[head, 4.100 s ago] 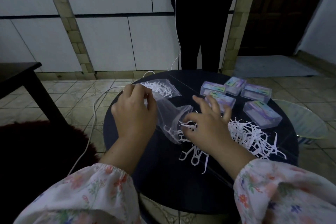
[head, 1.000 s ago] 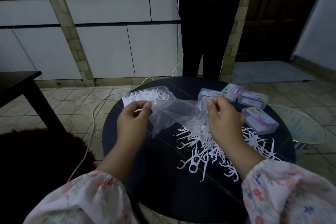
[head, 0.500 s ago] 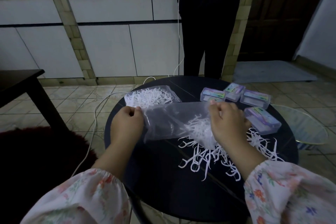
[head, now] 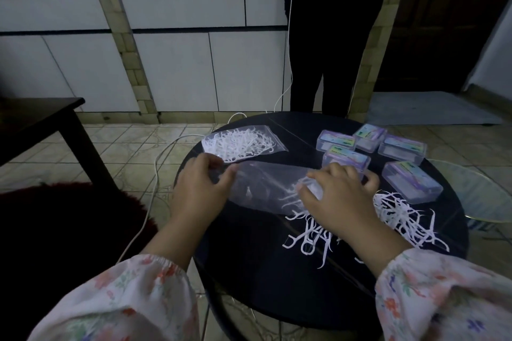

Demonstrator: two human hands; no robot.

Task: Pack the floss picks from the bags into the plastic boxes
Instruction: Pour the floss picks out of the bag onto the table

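1. Left hand [head: 200,188], seen from the head camera, has its fingers curled and pinches the left end of a nearly empty clear bag [head: 266,188], which lies stretched sideways over the round dark table [head: 263,285].
2. Right hand [head: 336,196] grips the bag's right end with bent fingers (the fingertips bunch the plastic, so how much of it they enclose is hard to tell); a few white floss picks show through the film just beside that hand.
3. Loose floss picks [head: 310,235] lie in a heap on the tabletop, spilling out from under the right hand toward the near edge, and a second tangle [head: 401,213] spreads to the right of the wrist.
4. Behind the left hand lies a full zip bag of floss picks [head: 241,142], flat on the table's far left part, its near edge close to the held bag.
5. Five clear plastic boxes with lilac labels stand in a cluster at the table's far right: one [head: 335,142] at the far left of the group, one [head: 370,135] at the back, one [head: 402,148] to the right, one [head: 346,159] just beyond the right hand's knuckles, and one [head: 411,181] nearest the right-hand tangle of picks. All five look closed.
6. Floral sleeves [head: 124,302] cover both forearms at the bottom of the view.
7. A person in dark trousers [head: 329,50] stands beyond the table, a white cable [head: 155,174] trails across the tiled floor, and a dark side table [head: 41,116] sits at the left.
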